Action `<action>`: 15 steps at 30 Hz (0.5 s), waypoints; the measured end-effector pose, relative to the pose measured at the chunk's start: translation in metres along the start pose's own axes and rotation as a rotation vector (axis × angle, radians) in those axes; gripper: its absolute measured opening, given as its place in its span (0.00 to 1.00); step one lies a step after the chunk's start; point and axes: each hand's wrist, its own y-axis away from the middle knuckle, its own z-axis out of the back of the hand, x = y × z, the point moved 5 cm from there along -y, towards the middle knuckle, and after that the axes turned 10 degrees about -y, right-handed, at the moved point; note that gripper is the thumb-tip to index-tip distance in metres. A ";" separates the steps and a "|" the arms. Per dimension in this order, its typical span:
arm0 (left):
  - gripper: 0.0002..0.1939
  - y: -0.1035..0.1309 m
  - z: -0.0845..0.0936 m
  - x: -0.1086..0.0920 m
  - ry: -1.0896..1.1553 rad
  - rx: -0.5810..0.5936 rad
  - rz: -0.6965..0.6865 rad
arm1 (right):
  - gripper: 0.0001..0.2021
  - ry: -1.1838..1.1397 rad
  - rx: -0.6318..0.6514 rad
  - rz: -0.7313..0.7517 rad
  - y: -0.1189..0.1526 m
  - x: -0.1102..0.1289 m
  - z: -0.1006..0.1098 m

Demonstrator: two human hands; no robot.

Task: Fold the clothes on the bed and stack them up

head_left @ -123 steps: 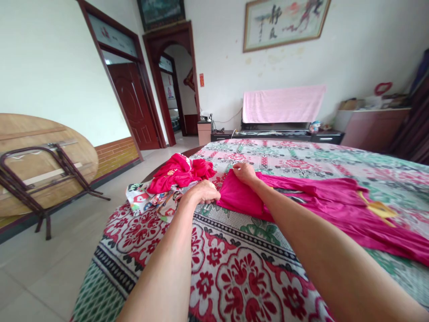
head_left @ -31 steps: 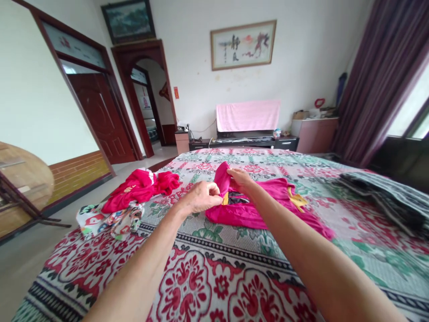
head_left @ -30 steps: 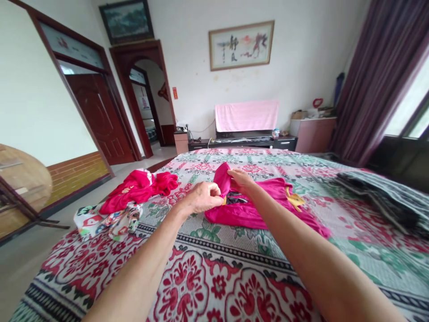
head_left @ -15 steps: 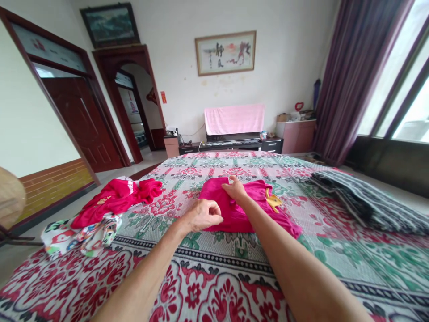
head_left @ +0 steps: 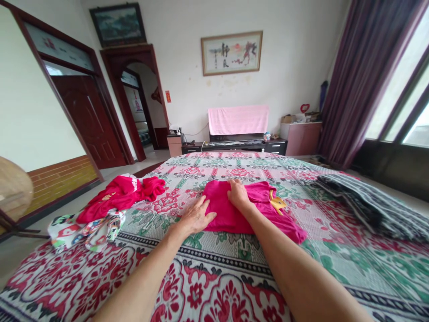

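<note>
While the left hand (head_left: 196, 215) lay with its fingers spread against the left edge of the folded magenta shirt (head_left: 223, 217), the right hand (head_left: 238, 195) rested palm down on top of it, released and loosely opened. The shirt was at the centre of the frame, its yellow collar (head_left: 277, 203) toward the right. Beneath it, a floral-patterned cover (head_left: 214, 268) in red, green, white and black filled much of the lower frame. At centre left sat a crumpled red garment (head_left: 112, 199), partly on top of a white cloth with colourful prints (head_left: 90, 232). A black-and-white striped textile (head_left: 372, 208) lay at the right of the frame. Near the upper middle, a pink towel (head_left: 238, 120) hung below a framed picture (head_left: 232, 53), and a purple curtain (head_left: 351, 80) draped down the upper right.
</note>
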 end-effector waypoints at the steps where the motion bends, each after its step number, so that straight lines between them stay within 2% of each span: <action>1: 0.37 0.000 0.000 0.000 -0.007 0.008 0.005 | 0.23 0.032 -0.006 0.033 0.001 0.002 0.001; 4: 0.37 0.000 0.001 -0.002 -0.026 0.019 0.010 | 0.22 0.087 0.000 0.180 0.003 0.010 0.000; 6: 0.38 0.000 0.002 -0.002 -0.032 0.024 0.002 | 0.20 0.106 0.069 0.232 0.004 0.013 -0.006; 11: 0.38 0.004 0.005 -0.002 -0.002 0.032 -0.034 | 0.19 0.142 0.284 0.174 0.006 0.005 -0.026; 13: 0.37 0.005 0.009 0.000 0.033 0.023 -0.041 | 0.18 0.127 0.280 0.165 0.007 0.005 -0.027; 15: 0.37 0.006 0.014 0.004 0.078 -0.019 -0.020 | 0.17 0.118 0.218 0.175 0.007 0.009 -0.020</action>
